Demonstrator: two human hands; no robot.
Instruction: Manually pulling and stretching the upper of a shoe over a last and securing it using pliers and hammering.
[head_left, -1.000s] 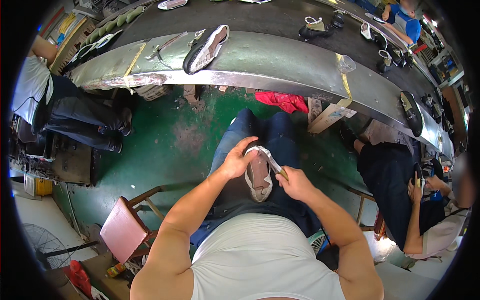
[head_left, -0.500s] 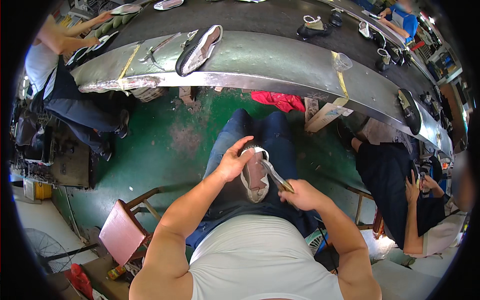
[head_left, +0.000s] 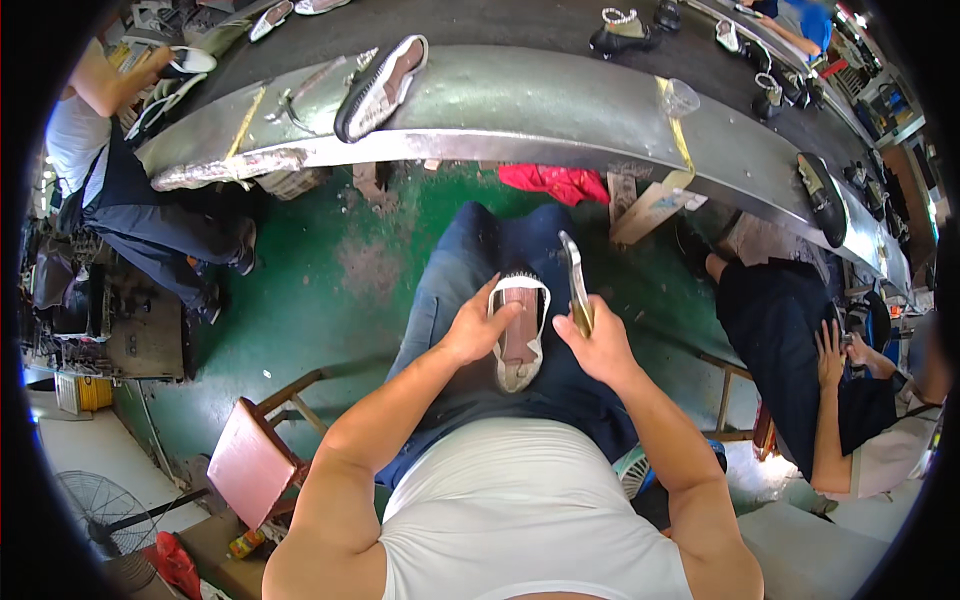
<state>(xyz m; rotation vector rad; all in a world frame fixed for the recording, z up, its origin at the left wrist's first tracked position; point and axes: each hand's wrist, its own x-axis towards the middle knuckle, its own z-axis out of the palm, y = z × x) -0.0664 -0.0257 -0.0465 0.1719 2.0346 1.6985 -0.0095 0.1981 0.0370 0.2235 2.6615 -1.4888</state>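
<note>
A partly made shoe (head_left: 517, 340) with a white rim, a dark stitched edge at its far end and a pinkish-brown middle rests on my thighs. My left hand (head_left: 478, 328) grips its left side, the thumb laid over the rim and the other fingers partly hidden beneath. Just to the right of the shoe, my right hand (head_left: 598, 342) is closed around the yellowish handle of a slim metal tool (head_left: 575, 268) with a curved head. The tool points away from me, apart from the shoe; its exact kind I cannot make out.
A metal-edged bench (head_left: 520, 110) runs across ahead, bearing a shoe (head_left: 382, 90), a hand tool (head_left: 300, 95) and a clear cup (head_left: 680, 97). Co-workers are at left, right and far right. A pink-seated stool (head_left: 245, 462) stands left; red cloth (head_left: 553, 183) lies under the bench.
My right hand has raised the metal tool off the shoe, swinging its head away from me. My left hand has kept its hold. The left co-worker's hands have moved with a shoe.
</note>
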